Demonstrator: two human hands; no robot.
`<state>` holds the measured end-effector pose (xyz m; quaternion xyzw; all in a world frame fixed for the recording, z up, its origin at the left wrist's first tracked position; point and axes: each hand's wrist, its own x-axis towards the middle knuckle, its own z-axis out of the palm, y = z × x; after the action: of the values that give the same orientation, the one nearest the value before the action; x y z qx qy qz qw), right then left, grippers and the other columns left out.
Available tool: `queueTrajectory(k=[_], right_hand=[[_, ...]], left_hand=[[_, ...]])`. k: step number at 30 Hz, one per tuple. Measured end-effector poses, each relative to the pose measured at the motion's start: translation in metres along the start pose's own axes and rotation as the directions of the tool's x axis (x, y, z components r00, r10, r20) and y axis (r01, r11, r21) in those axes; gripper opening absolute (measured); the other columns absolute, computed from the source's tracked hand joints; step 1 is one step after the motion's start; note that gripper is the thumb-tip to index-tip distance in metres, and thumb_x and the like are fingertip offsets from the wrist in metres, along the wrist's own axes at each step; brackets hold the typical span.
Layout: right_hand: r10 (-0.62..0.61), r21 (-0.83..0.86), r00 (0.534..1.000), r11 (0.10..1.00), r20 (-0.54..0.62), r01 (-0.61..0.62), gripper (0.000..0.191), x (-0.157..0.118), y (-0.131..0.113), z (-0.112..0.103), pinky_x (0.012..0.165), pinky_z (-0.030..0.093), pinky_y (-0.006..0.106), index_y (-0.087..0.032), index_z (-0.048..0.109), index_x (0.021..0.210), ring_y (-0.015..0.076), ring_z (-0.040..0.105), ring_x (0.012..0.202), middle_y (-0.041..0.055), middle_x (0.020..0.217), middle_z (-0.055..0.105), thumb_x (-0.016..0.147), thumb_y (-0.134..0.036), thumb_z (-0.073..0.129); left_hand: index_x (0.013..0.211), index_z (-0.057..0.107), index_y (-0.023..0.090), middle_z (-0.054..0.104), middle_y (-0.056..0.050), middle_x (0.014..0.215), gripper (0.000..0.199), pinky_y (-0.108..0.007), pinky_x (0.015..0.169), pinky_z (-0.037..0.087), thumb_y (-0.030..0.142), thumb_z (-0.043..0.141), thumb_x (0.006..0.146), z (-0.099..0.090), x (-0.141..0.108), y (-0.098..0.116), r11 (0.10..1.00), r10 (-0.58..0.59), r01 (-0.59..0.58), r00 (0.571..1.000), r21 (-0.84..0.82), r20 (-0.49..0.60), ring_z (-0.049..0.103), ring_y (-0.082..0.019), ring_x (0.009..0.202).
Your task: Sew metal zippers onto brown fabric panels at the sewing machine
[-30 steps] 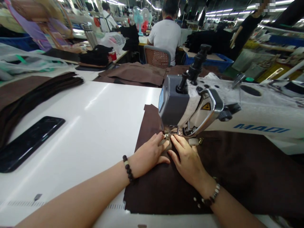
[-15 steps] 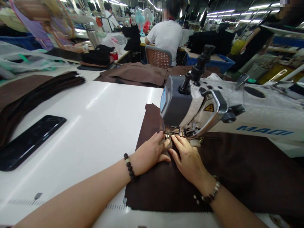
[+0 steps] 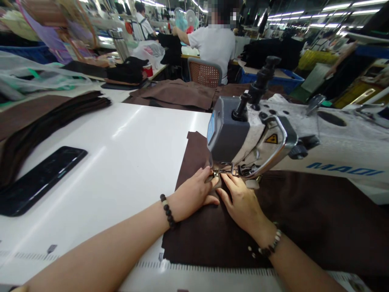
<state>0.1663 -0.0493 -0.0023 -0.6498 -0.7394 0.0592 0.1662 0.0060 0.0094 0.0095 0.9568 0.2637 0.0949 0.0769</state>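
A black phone (image 3: 42, 181) lay on the white bench (image 3: 121, 154). Further right, the left hand (image 3: 193, 194) and right hand (image 3: 241, 202), both open, pressed flat on dark brown fabric (image 3: 209, 239), right against the front of the sewing machine (image 3: 246, 138).

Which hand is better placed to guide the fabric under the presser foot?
Probably the left hand: its fingertips sit right beside the presser foot, while the right hand lies flatter on the brown fabric, just below it.

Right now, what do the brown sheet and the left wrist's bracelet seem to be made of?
The brown sheet looks like matte suede-like material, with no shine. The bracelet seems polished dark wood or stone beads, round and glossy; hard to tell which.
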Motion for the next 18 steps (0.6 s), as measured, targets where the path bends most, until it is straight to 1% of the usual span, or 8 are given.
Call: queueTrajectory(k=[9,13,16,18], right_hand=[[0.009,-0.036,1.0,0.999,0.012,-0.008,0.035,0.0011,0.0013,0.0008,0.093,0.038,0.048,-0.016,0.049,0.118,0.0238,0.051,0.105,0.0099,0.116,0.055,0.087,-0.032,0.041],[0.006,-0.033,1.0,0.999,0.018,-0.005,0.032,-0.0007,0.0001,-0.0014,0.094,0.038,0.048,-0.017,0.052,0.114,0.0232,0.052,0.104,0.0094,0.117,0.055,0.087,-0.03,0.042],[-0.005,-0.025,1.0,1.0,0.011,0.005,0.03,-0.0015,-0.0006,-0.0021,0.094,0.038,0.047,-0.018,0.053,0.113,0.023,0.051,0.106,0.0084,0.119,0.053,0.086,-0.028,0.044],[0.002,-0.016,1.0,1.0,0.015,-0.002,0.029,-0.0011,-0.001,-0.0019,0.094,0.038,0.048,-0.018,0.053,0.112,0.0231,0.052,0.105,0.0083,0.117,0.054,0.086,-0.028,0.043]], left_hand=[[0.119,0.046,0.007,0.048,-0.018,0.121,0.062,-0.039,0.102,0.033,0.05,0.054,0.076,0.0018,0.0017,-0.0016,1.0,0.0,-0.001,1.0,0.018,0.018,0.035,-0.028,0.123],[0.118,0.047,0.006,0.048,-0.018,0.121,0.06,-0.04,0.103,0.033,0.049,0.054,0.077,-0.001,0.0005,0.0003,1.0,0.009,-0.008,1.0,-0.009,0.024,0.036,-0.028,0.122],[0.12,0.046,0.005,0.047,-0.018,0.122,0.062,-0.041,0.104,0.031,0.049,0.053,0.077,-0.0016,-0.0005,0.0011,1.0,0.004,-0.003,0.999,-0.008,0.04,0.034,-0.028,0.124],[0.12,0.045,0.005,0.045,-0.019,0.124,0.062,-0.041,0.104,0.03,0.049,0.054,0.077,-0.0003,-0.0007,0.0002,1.0,-0.011,0.011,0.999,-0.007,0.044,0.033,-0.028,0.125]])
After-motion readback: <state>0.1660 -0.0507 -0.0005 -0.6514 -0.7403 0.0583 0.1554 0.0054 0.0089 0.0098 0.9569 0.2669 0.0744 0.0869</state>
